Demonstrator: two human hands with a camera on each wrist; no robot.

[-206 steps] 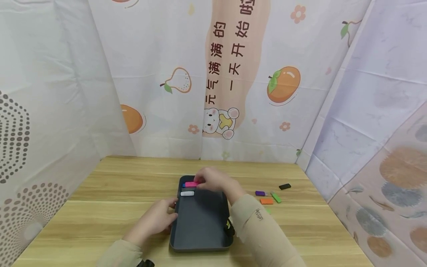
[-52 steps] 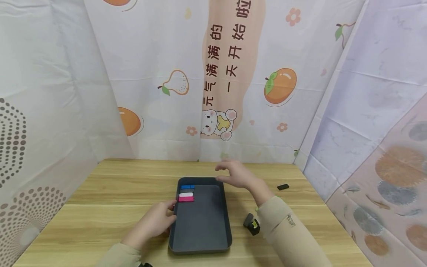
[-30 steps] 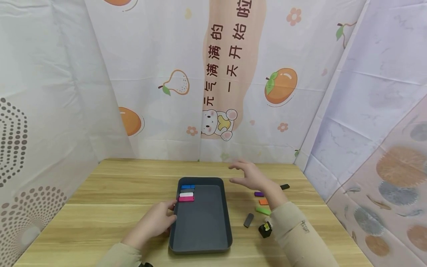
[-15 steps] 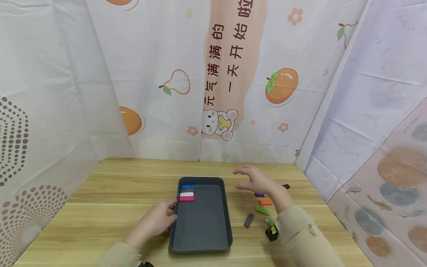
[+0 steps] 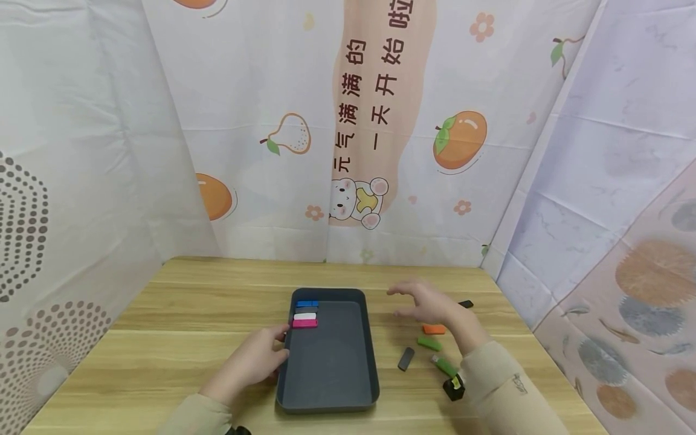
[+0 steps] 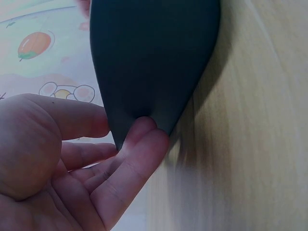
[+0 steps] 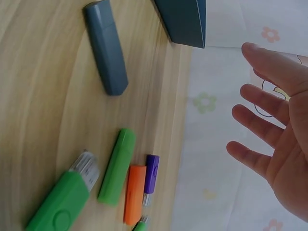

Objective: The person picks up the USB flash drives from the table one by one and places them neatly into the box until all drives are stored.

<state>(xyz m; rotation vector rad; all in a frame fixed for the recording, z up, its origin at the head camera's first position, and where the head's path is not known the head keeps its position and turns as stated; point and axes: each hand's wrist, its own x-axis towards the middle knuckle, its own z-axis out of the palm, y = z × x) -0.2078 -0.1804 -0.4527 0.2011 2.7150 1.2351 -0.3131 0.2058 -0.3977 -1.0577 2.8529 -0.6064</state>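
Note:
A dark grey tray [image 5: 328,356] lies on the table. Blue [image 5: 307,304], grey [image 5: 306,310], white [image 5: 305,316] and pink [image 5: 305,323] USB sticks sit in a column in its far left corner. My left hand [image 5: 261,356] holds the tray's left side; in the left wrist view the fingertips [image 6: 144,134] press its outer wall, the thumb at the rim. My right hand [image 5: 426,303] hovers empty, fingers spread, over the table right of the tray. Near it lie grey [image 7: 107,50], green [image 7: 117,168], orange [image 7: 134,192] and purple [image 7: 151,173] USB sticks.
Another green USB stick [image 5: 444,365] with a bare metal plug lies beside the right wrist camera [image 5: 454,387]. A black USB stick [image 5: 466,304] lies farther right, partly behind the right arm. A patterned cloth backdrop [image 5: 261,199] stands behind the table.
The pink USB stick, held by the right hand earlier, now lies below the white one in the tray. My right hand has moved right, away from the tray. The left hand stays put.

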